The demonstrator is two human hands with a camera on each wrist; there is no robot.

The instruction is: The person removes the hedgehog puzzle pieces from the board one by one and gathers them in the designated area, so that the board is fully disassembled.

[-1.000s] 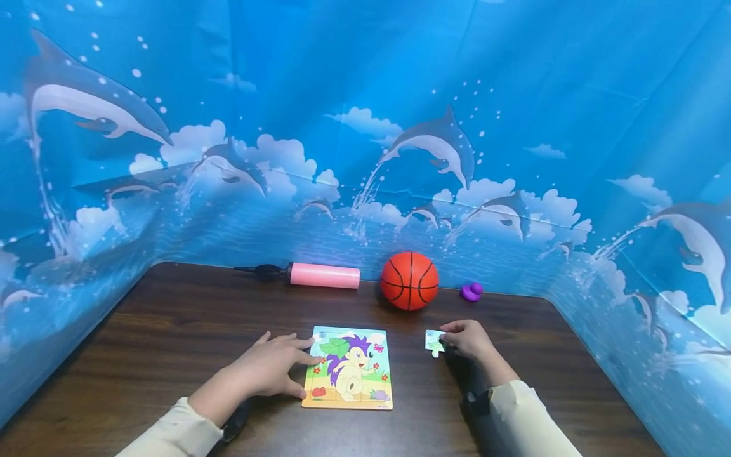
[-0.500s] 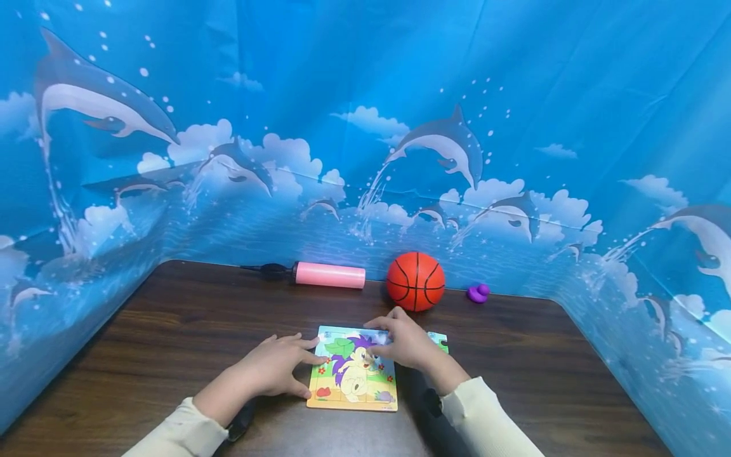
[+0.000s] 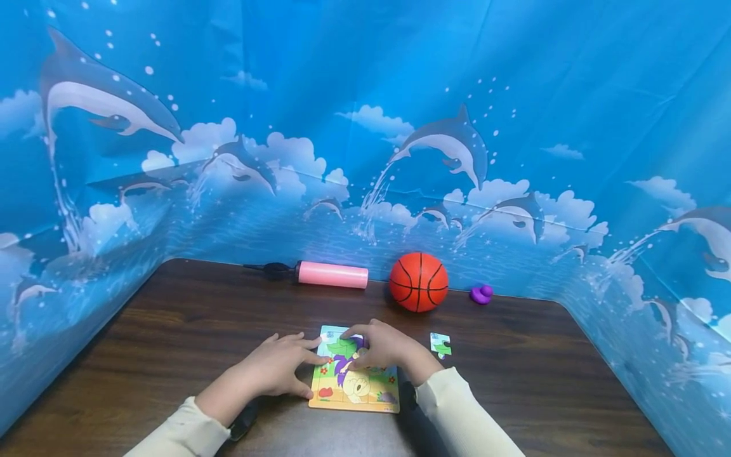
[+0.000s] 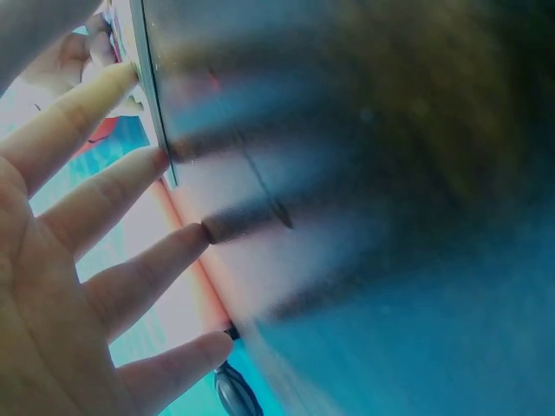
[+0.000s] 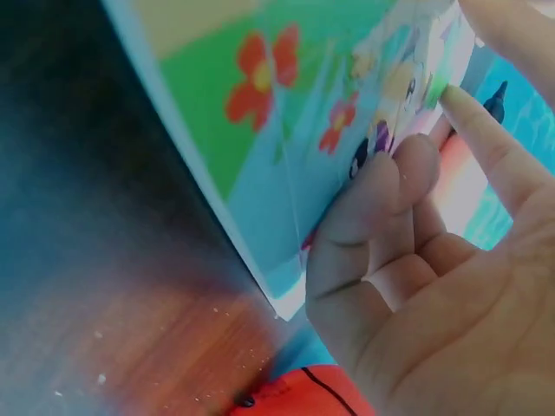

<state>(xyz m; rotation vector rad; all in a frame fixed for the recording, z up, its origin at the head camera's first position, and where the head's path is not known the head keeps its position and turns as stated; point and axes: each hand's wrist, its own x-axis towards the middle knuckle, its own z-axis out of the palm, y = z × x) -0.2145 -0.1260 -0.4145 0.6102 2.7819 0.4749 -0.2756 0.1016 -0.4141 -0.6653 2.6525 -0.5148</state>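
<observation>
A square jigsaw puzzle [image 3: 325, 382] with a purple-haired hedgehog picture lies on the table in the head view. My left hand [image 3: 273, 368] is spread at its left edge; a finger and the thumb touch the rim. Above the puzzle is my right hand [image 3: 384, 349], its index finger reaching the green leaf [image 3: 342, 347] and the thumb apart from it. In the right wrist view that index fingertip touches a green part, while the other fingers are bent. Part of the picture is hidden under this hand. A loose puzzle piece [image 3: 440, 343] lies to the right.
Along the back of the brown table [image 3: 200, 330] lie a pink hand pump [image 3: 333, 275] with a black nozzle, an orange-red toy basketball [image 3: 419, 282] and a small purple toy [image 3: 481, 294]. A blue dolphin-print curtain [image 3: 365, 127] hangs behind and at both sides.
My right hand has left the loose puzzle piece and moved left over the puzzle, toward the leaf. The loose piece is let go, on the table. The left hand stays at the puzzle's edge.
</observation>
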